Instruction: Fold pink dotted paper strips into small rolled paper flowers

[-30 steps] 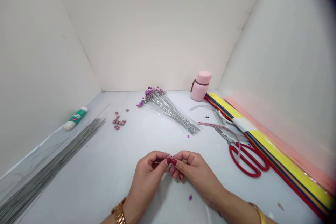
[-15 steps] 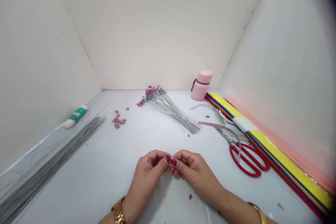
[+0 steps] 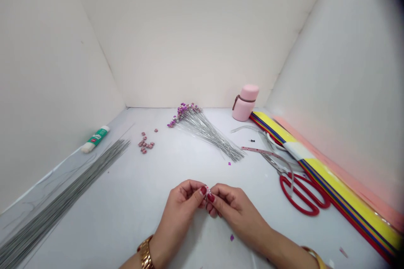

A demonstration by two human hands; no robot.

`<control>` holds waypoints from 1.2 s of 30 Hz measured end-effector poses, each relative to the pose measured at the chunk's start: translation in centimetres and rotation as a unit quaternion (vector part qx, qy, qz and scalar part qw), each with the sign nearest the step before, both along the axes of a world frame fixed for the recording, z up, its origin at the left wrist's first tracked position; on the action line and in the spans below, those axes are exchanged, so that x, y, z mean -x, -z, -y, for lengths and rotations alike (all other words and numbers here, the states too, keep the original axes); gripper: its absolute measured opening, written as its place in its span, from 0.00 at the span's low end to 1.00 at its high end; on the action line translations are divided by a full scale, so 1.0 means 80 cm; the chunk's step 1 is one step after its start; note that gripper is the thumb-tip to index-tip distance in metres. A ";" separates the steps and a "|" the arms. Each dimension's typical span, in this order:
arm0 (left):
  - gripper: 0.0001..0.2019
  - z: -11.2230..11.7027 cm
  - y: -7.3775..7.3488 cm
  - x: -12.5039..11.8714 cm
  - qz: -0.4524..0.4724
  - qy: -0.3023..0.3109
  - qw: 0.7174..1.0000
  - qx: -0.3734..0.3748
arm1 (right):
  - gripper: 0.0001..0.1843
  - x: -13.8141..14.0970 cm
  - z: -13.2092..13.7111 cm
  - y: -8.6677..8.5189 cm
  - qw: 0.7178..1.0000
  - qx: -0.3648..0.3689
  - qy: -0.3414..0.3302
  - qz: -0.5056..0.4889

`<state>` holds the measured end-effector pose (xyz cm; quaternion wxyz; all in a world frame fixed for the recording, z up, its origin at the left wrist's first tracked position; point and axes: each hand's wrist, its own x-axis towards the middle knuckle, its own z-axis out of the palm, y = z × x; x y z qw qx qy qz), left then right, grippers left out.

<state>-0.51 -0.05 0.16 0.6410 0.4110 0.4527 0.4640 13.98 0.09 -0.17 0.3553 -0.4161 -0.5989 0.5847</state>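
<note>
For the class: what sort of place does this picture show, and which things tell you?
Likely a craft workspace: red-handled scissors, thin wires tipped with pink-purple pieces, and stacked coloured craft sheets.

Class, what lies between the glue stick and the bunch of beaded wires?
Small pink beads lie between the glue stick and the bunch of beaded wires, shown in the head view.

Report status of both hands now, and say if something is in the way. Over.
Left hand, right hand: fingertips pinching together. Small pink-and-white piece between them, exact kind unclear. Red-handled scissors off to the right, apart from the hands.
</note>
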 end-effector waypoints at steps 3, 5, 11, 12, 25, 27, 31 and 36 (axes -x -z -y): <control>0.04 0.000 0.003 0.002 -0.012 -0.002 1.000 -0.008 | 0.12 -0.002 0.000 -0.001 1.000 0.004 0.000 0.010; 0.04 0.000 0.004 0.004 -0.016 0.001 1.000 -0.011 | 0.12 -0.002 -0.001 0.000 1.000 0.013 0.000 0.011; 0.04 0.002 0.006 0.003 -0.019 -0.002 1.000 -0.023 | 0.14 -0.002 -0.002 0.001 0.999 0.032 -0.007 0.005; 0.04 0.002 0.008 0.003 -0.020 -0.005 1.000 -0.022 | 0.14 -0.002 -0.002 0.002 0.999 0.035 -0.009 0.006; 0.05 -0.001 0.002 0.000 0.010 0.018 1.000 0.005 | 0.14 0.000 -0.001 0.008 0.999 0.042 0.000 0.003; 0.05 -0.001 0.003 0.000 0.016 0.026 1.000 0.004 | 0.14 -0.001 -0.002 0.007 0.999 0.047 -0.002 -0.004; 0.06 -0.001 0.008 0.003 0.024 0.019 0.999 -0.014 | 0.16 0.000 -0.003 0.005 0.996 0.080 -0.004 -0.031; 0.06 0.001 -0.001 0.004 0.007 0.021 0.999 -0.027 | 0.16 0.004 -0.002 0.007 0.994 0.093 0.002 -0.060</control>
